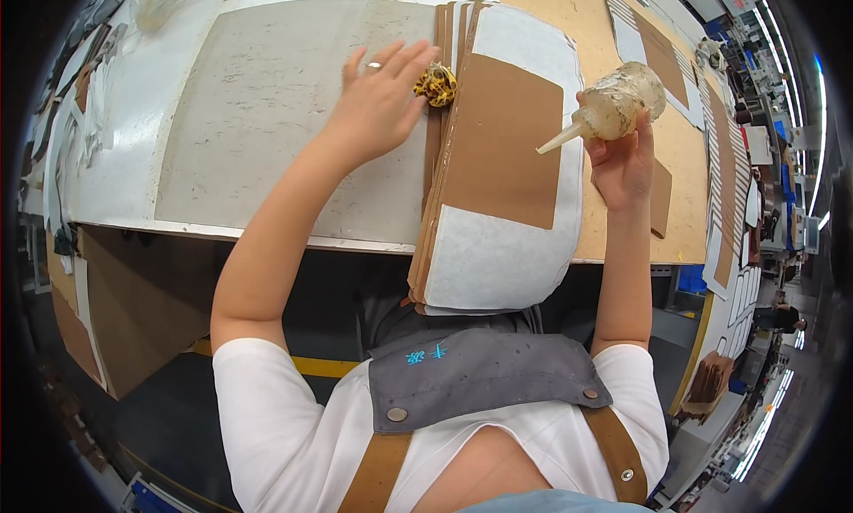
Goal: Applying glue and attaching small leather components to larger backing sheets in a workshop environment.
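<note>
My right hand (623, 160) holds up a translucent plastic squeeze bottle (623, 100) by its body, its narrow nozzle pointing down to the left over a stack of panels. The top panel (506, 140) is brown with white backing at both ends; the stack overhangs the table's front edge. At the stack's far left side, my left hand (383, 100) is spread with its fingertips beside a small yellow and dark bundle (436, 85). Whether the fingers grip the bundle is not clear. A ring is on one finger.
A grey mat (300, 113) lies on the white table left of the stack. Right of it is a tan board (673, 226) with a small brown piece (661, 196) on it. More striped and brown panels (660, 56) lie farther right. White strips (80, 113) hang at the far left.
</note>
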